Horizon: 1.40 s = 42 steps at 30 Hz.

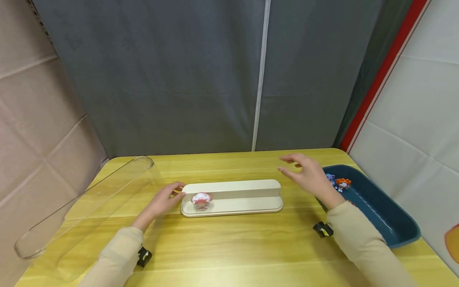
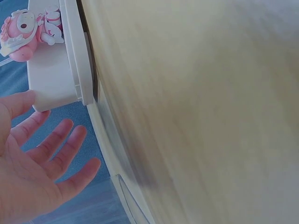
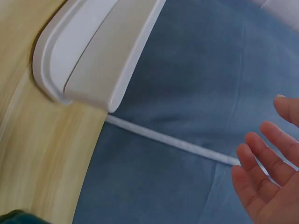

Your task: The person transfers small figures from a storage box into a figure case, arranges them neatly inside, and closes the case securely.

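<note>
A long cream stepped display stand (image 1: 233,205) lies across the middle of the table. On its lower step, at the left end, stands a small figurine (image 1: 201,201) with a white and pink head; the left wrist view shows the pink figurine (image 2: 28,32) closer. My left hand (image 1: 165,201) is at the stand's left end, thumb and index fingertips right at its corner, the other fingers (image 2: 70,144) loosely spread. My right hand (image 1: 308,177) hovers beyond the stand's right end, fingers relaxed and parted from the thumb, holding nothing.
A dark blue bin (image 1: 380,215) on the right holds several small figurines, among them an orange one (image 1: 343,183). A clear plastic cover (image 1: 89,215) lies at the left of the table. A grey curtain (image 1: 179,79) hangs behind the table's back edge.
</note>
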Motion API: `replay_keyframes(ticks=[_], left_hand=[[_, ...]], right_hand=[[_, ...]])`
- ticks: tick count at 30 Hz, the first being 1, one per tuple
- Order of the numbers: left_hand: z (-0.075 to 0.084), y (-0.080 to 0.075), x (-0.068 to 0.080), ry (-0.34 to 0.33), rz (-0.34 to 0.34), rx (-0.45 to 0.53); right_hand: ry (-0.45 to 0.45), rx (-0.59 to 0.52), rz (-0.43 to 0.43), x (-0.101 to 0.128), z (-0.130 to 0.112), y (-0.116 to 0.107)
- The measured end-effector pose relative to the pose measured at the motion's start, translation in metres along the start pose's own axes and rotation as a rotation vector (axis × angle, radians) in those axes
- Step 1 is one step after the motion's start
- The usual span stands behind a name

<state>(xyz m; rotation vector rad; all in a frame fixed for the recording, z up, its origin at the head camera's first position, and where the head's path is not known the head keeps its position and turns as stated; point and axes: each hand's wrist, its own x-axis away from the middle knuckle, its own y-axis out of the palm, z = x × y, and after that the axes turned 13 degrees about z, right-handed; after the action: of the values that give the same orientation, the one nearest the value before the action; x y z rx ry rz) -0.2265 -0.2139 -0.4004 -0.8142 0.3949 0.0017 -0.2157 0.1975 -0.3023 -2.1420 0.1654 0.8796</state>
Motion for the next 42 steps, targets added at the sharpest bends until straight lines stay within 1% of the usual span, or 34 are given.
replay_keyframes(ticks=[5,21,25,27,34,39,42], left_hand=[[0.000,0.000,0.000,-0.011,0.001,0.004],[0.001,0.000,0.000,-0.009,0.000,0.004],[0.001,0.000,0.001,-0.003,0.000,0.002],[0.002,0.000,0.001,-0.001,-0.001,0.000],[0.003,0.000,0.000,0.004,0.000,0.000],[0.003,0.000,0.000,0.005,-0.001,0.001],[0.003,0.000,0.001,0.006,-0.001,0.004]], right_hand=[[0.079,0.014,-0.021,-0.003,0.007,-0.006],[0.214,0.005,-0.037,-0.012,0.029,-0.031],[0.222,0.012,-0.037,-0.013,0.033,-0.037],[0.211,0.018,-0.035,-0.014,0.036,-0.041],[0.140,0.010,-0.020,-0.018,0.050,-0.059],[0.131,0.003,-0.012,-0.017,0.065,-0.069],[0.140,0.008,-0.007,-0.014,0.073,-0.073]])
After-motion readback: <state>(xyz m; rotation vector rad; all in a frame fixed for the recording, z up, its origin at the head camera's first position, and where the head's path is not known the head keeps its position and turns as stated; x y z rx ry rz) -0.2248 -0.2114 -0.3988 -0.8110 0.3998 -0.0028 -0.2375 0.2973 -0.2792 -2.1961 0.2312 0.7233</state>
